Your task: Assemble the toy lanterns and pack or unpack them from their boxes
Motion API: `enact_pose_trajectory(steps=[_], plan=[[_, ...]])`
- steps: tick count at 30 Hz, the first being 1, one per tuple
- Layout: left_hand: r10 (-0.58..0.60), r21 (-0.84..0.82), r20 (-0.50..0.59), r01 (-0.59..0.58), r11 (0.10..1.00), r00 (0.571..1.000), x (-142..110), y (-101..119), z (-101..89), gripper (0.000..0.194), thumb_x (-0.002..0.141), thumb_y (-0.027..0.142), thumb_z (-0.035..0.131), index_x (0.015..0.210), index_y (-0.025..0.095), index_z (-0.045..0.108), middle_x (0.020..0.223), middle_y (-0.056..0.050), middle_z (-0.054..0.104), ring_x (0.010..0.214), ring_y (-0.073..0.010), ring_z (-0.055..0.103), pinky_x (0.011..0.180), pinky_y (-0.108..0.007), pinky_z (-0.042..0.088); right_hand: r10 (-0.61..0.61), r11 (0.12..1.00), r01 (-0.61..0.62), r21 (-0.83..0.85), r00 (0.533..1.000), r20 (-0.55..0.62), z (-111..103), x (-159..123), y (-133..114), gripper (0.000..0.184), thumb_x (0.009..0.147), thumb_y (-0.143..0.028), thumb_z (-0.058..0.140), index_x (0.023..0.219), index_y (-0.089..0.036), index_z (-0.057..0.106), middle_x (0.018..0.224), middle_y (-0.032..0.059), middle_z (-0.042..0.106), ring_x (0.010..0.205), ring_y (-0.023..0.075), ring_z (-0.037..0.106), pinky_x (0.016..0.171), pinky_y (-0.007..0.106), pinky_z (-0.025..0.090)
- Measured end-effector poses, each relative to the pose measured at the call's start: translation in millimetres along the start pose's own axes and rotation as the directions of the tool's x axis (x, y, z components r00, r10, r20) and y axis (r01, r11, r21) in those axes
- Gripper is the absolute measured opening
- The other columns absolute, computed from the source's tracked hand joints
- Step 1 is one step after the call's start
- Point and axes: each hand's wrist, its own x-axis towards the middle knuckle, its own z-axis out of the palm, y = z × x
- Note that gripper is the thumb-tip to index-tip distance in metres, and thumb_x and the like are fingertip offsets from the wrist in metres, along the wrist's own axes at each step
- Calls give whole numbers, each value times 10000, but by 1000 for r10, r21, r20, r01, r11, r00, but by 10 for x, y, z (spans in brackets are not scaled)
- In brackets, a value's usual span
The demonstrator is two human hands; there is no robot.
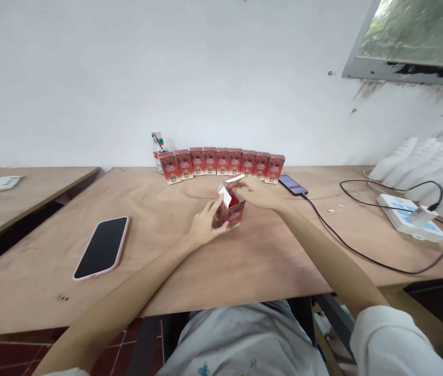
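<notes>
A small red printed box (235, 215) stands on the wooden table in front of me, its top open and white inner flaps raised. My left hand (206, 222) grips it from the left side, the thumb low on the front and the fingers up by a white flap (225, 196). At the box's far right rim, my right hand (255, 192) has its fingers curled over the opening, against the upper flap. Its fingertips are partly hidden. Something red shows inside the box. Behind both hands, several matching red boxes (222, 161) stand upright in a curved row.
A phone with a pink case (102, 248) lies at left. Another phone (293, 184) on a black cable lies at right. The cable runs to a white power strip (411, 216) beside stacked white items (436, 172). A clear bottle (158, 154) stands behind the row's left end.
</notes>
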Motion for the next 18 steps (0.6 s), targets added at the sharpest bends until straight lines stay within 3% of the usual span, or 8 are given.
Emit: enact_pose_trajectory(steps=[3, 6, 11, 14, 18], plan=[[-1, -56, -27, -1, 998, 1000, 8, -6, -6, 779, 752, 339, 620, 1434, 305, 247, 1259, -79, 521, 1056, -226, 604, 849, -366, 542, -37, 975, 71, 209, 986, -160, -57, -4, 121, 280, 786, -104, 380, 919, -157, 620, 978, 62, 678, 956, 156, 627, 891, 341, 466], [9, -116, -46, -14, 993, 999, 18, -21, -13, 763, 728, 313, 641, 1406, 295, 291, 1262, -78, 523, 1019, -217, 612, 836, -366, 548, -60, 935, 137, 328, 971, -233, -111, -4, 194, 245, 710, -90, 471, 921, -171, 565, 1000, 49, 638, 879, 145, 635, 810, 323, 509], [58, -194, -28, -62, 979, 998, 36, -50, -45, 734, 716, 272, 639, 1377, 274, 319, 1247, -80, 535, 1017, -211, 612, 835, -360, 550, -59, 946, 108, 306, 985, -165, -54, 0, 252, 340, 658, -138, 626, 963, -200, 487, 1092, 26, 536, 725, 103, 619, 642, 265, 520], [62, -212, -26, -66, 975, 998, 47, -72, -56, 727, 715, 272, 641, 1369, 259, 325, 1232, -87, 540, 1007, -213, 614, 820, -362, 555, -59, 961, 103, 257, 983, -176, 16, 14, 260, 426, 646, -144, 662, 1015, -212, 460, 1120, 21, 501, 667, 76, 587, 613, 262, 527], [59, -222, -15, -61, 973, 998, 59, -92, -53, 719, 718, 270, 637, 1365, 264, 324, 1210, -81, 550, 983, -207, 620, 810, -362, 557, -107, 984, 129, 126, 980, -166, 39, 25, 227, 662, 641, -108, 669, 1235, -264, 422, 1233, 50, 423, 659, 67, 579, 641, 284, 563]])
